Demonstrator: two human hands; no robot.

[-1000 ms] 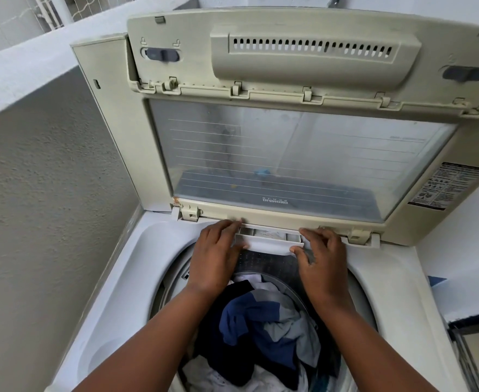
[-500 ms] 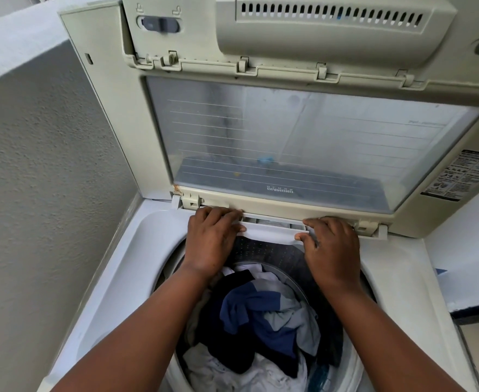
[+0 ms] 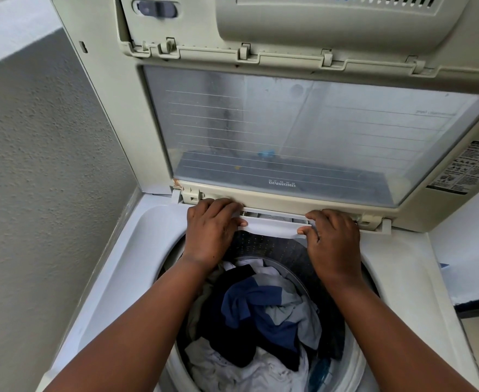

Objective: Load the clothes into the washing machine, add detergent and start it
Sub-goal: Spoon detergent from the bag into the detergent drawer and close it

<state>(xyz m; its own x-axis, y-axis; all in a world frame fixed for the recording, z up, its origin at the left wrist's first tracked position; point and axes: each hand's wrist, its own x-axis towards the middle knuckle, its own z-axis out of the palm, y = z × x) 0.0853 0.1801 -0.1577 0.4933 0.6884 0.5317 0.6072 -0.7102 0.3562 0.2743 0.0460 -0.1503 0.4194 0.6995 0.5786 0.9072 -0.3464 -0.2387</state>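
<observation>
So you've got both hands on the detergent drawer (image 3: 272, 225) at the back edge of the washing machine (image 3: 125, 267), right under the hinge of the raised lid (image 3: 303, 131). Your left hand (image 3: 211, 230) has its fingers curled over the drawer's left end with the thumb tucked along the front lip. Your right hand (image 3: 333, 241) does the same on the right end, thumb pinching the white front strip. The drawer looks nearly flush with the rim, only a thin slot of it shows between your hands. The clothes (image 3: 261, 315) are already sitting in the drum below your wrists: navy, blue, grey and white stuff all bunched together. Rough grey wall (image 3: 40, 165) runs along the left side.
</observation>
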